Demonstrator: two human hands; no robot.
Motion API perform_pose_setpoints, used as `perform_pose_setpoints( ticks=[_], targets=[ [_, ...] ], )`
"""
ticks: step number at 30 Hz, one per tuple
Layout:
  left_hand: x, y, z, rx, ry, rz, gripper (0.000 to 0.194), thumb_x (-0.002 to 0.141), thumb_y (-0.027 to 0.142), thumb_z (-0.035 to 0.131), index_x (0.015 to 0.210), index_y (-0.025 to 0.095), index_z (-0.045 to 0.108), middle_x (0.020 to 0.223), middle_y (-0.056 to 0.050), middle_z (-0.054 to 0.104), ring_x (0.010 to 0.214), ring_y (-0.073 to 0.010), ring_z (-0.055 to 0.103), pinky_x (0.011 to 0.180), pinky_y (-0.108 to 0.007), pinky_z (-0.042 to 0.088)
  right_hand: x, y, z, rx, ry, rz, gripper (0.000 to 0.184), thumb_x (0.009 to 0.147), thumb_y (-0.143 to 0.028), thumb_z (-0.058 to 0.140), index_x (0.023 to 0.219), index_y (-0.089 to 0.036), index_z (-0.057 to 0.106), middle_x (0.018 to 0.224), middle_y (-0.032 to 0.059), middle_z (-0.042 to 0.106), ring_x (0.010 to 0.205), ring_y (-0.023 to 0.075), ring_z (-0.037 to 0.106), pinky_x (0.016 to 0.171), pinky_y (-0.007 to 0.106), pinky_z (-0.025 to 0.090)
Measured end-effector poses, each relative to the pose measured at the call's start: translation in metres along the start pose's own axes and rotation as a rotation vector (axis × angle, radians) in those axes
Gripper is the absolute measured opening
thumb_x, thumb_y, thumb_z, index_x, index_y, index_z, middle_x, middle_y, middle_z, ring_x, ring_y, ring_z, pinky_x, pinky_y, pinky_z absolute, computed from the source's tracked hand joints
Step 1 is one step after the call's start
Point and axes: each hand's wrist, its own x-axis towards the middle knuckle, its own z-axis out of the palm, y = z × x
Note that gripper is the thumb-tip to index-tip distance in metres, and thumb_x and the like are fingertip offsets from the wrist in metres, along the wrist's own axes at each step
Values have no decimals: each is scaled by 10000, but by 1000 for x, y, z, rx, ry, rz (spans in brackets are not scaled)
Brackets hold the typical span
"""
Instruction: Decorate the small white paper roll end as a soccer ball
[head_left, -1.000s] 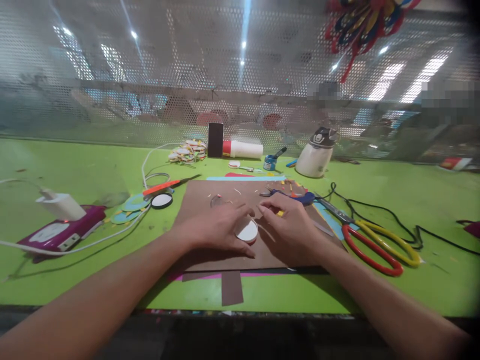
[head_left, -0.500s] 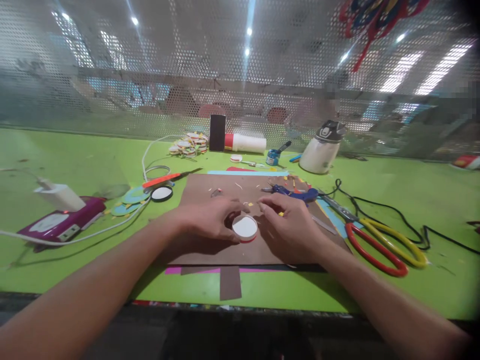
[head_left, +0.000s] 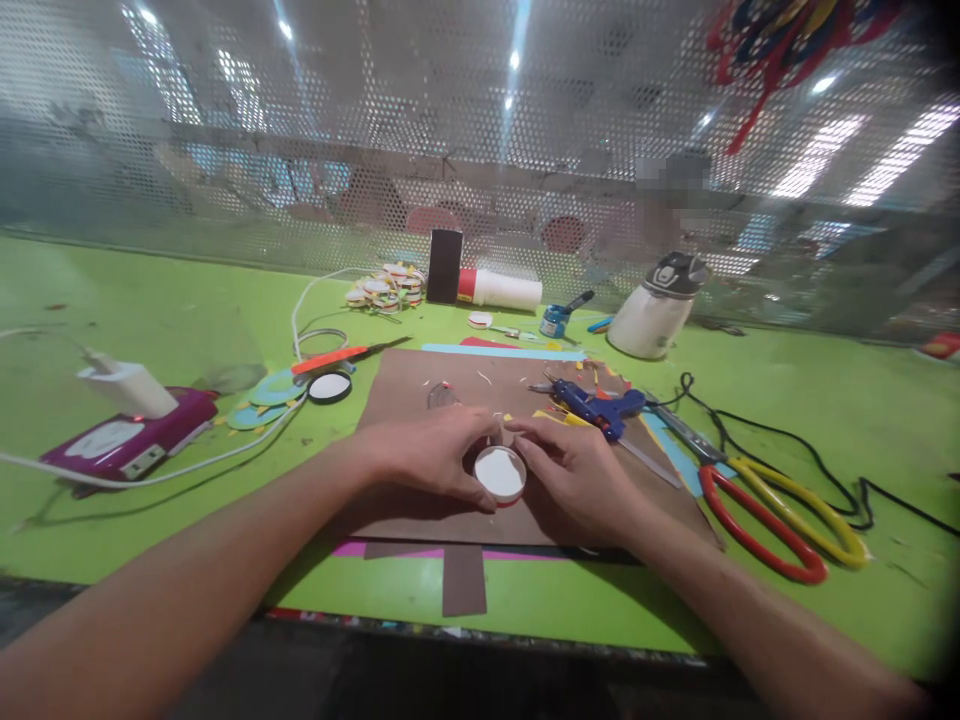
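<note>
My left hand [head_left: 435, 455] is closed on the edge of a round white disc [head_left: 500, 472] with a reddish rim, thumb at the near side and fingers behind. My right hand [head_left: 571, 465] is at the disc's upper right edge, thumb and fingertips pinched together; whatever they pinch is too small to make out. Both hands are over a brown sheet [head_left: 409, 380] strewn with small yellow and white scraps. Just beyond my right hand lies a blue glue gun [head_left: 600, 405], its nozzle pointing left.
Large scissors [head_left: 765, 530] with red and yellow handles lie at right beside a black cord [head_left: 795, 430]. At left are an orange-handled knife [head_left: 330, 360], a black-rimmed disc [head_left: 330, 386] and a purple power strip [head_left: 135, 440]. Behind stand a phone [head_left: 445, 266] and a white bottle [head_left: 651, 315].
My right hand has come in to the disc's edge from a small gap away. The glue gun is more fully in sight. The whole view has shifted slightly.
</note>
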Motion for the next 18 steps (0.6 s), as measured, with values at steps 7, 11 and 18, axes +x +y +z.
perform_pose_setpoints(
  ticks=[7,11,18],
  targets=[
    [-3,2,-2,-24,-24,-44,581,688,447,883,1125,220,575,1086,-18,636,974,-230,598,780,-303,436,2,0,-1,-6,-4,33,308,966,-216,489,1110,-181,759,1065,81,809,954,243,740,842,365,534],
    [-3,-1,0,-27,-9,-26,588,701,438,876,1153,221,570,1144,-39,636,1047,-256,592,856,-337,453,2,-4,-1,11,-21,49,270,974,-229,491,1036,-179,749,1027,87,800,946,241,728,845,361,522],
    [-5,-2,1,-86,-2,-6,556,744,369,833,1219,247,571,1226,-40,634,1124,-261,595,950,-363,468,0,-5,-1,45,-39,71,253,993,-271,499,975,-194,740,939,73,788,875,218,712,779,323,504]
  ],
)
